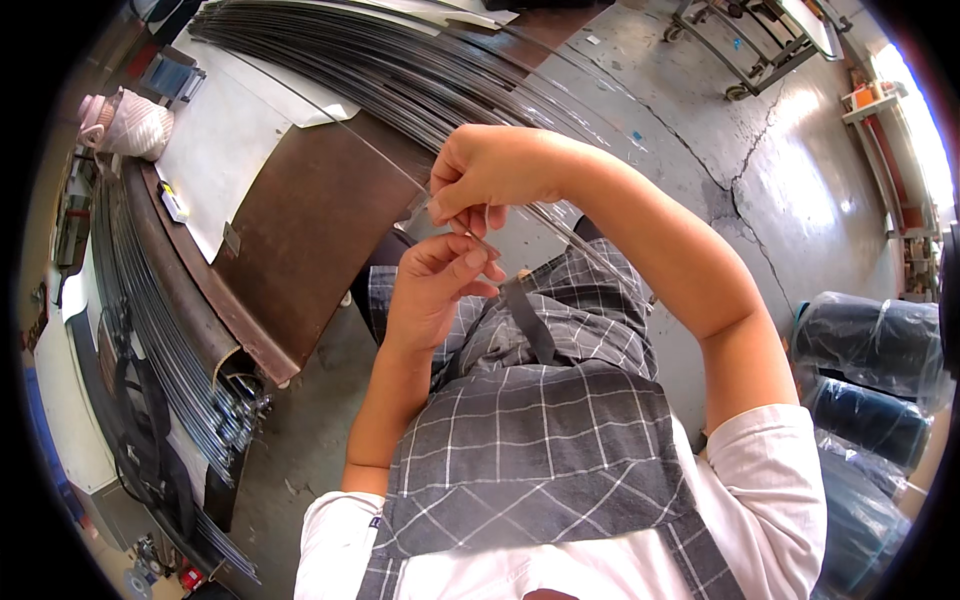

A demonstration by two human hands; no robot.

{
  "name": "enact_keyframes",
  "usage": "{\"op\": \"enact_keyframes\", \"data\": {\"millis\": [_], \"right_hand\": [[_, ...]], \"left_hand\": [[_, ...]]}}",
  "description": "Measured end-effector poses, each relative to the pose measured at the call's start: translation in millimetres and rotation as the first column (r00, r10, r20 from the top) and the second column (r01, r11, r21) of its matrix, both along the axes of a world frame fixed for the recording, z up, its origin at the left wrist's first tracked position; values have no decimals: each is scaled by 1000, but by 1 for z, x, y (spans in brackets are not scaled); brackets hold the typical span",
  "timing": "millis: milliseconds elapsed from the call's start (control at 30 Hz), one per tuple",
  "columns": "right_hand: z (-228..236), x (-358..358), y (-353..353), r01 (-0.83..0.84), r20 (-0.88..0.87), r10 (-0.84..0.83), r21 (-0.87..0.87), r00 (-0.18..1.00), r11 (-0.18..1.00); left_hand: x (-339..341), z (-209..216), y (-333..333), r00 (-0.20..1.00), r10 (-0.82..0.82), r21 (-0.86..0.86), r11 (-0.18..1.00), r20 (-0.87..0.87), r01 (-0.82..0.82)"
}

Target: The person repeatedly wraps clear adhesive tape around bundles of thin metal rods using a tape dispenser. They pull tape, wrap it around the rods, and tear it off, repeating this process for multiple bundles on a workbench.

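Observation:
In front of my waist, my two hands work close together. My right hand is closed in a pinch on a thin dark rod, which slants in from the table at the upper left. Just below it, my left hand pinches a small slim piece between thumb and fingertips. Whether that piece is the end of the same rod I cannot tell, as the fingers cover the join. Beyond the hands, a large bundle of long dark rods lies across the table, some reaching past its right side.
The brown table stands at the left, partly under white sheets. On it are a pink-and-white container and a small yellow-and-white box. More rods lie at the far left. Plastic-wrapped rolls stand at right; a wheeled cart is farther off.

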State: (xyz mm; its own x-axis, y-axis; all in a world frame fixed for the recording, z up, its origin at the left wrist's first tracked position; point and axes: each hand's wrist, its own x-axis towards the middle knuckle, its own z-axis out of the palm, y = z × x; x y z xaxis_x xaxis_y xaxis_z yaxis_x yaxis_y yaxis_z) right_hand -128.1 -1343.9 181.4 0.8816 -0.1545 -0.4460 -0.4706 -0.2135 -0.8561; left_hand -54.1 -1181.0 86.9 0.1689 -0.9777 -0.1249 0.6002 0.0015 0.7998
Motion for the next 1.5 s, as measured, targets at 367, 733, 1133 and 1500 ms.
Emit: {"op": "enact_keyframes", "data": {"millis": [367,733,1133,1500], "right_hand": [[7,-1,6,-24,-8,23,-146,1000,989],[4,1,19,-69,-2,69,-143,998,987],[-10,-16,25,-24,13,26,-131,1000,991],[-2,-141,2,420,135,-418,11,898,907]], "left_hand": [[-2,1,5,998,-7,29,1000,59,5],[-2,-2,15,998,-55,35,998,8,55],[-22,-14,19,983,14,-2,1000,-185,-14],[-15,-23,23,973,222,-8,975,-57,-223]]}}
